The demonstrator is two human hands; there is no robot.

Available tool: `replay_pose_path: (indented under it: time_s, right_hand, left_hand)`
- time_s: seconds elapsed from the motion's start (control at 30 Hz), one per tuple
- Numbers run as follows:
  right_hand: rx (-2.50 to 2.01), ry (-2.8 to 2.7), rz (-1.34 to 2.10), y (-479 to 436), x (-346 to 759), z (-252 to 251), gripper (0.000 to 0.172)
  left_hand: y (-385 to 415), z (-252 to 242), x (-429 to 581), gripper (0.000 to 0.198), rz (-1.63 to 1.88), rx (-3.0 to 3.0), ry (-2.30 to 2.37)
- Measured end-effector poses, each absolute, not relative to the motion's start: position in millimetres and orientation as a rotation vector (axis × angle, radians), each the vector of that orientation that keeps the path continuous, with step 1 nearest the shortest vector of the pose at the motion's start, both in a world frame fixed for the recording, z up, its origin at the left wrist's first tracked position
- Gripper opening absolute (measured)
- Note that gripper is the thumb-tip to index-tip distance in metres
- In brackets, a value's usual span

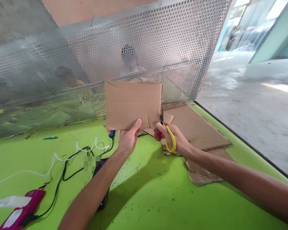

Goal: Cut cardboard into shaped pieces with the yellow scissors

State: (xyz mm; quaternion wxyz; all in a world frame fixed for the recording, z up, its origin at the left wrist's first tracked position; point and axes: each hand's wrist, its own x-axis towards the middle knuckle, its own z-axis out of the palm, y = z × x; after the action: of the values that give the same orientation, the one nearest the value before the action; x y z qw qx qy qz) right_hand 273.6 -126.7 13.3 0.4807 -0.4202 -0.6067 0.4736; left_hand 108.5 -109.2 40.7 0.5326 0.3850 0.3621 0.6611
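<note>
At the centre of the frame are two hands, one left hand (pixel 128 140) and one right hand (pixel 174 135), one pair of scissors (pixel 173 140) and one upright cardboard sheet (pixel 133 103), with at least three other cardboard pieces (pixel 196 127) at centre right. Lower left: one magenta power strip (pixel 36 198), two plugs (pixel 15 201), one white cable (pixel 54 155), one dark phone-like object (pixel 104 198).

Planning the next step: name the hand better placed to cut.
Probably the right hand: it holds the scissors at the right edge of the held cardboard, while the left hand grips its lower edge.
</note>
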Motion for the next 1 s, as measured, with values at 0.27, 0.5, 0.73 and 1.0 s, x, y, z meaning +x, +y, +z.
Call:
replay_pose_path:
  time_s: [0.27,0.5,0.73,1.0]
  right_hand:
    - [-1.088,-1.49,1.044,-122.1,277.4,14.6,0.059]
    - [-1.117,-1.374,1.084,-116.3,278.3,2.7,0.052]
    - [-1.15,-1.292,1.081,-118.3,272.5,1.3,0.049]
    - [-1.15,-1.485,0.991,-115.2,279.3,7.5,0.061]
  left_hand:
    - [-114.2,35.5,117.8,0.049,1.592,0.902,0.903]
    - [-116.2,29.9,122.6,0.044,1.639,0.831,0.903]
    - [-118.1,28.1,124.1,0.04,1.647,0.817,0.926]
    - [-121.6,31.2,127.6,0.046,1.67,0.784,0.961]
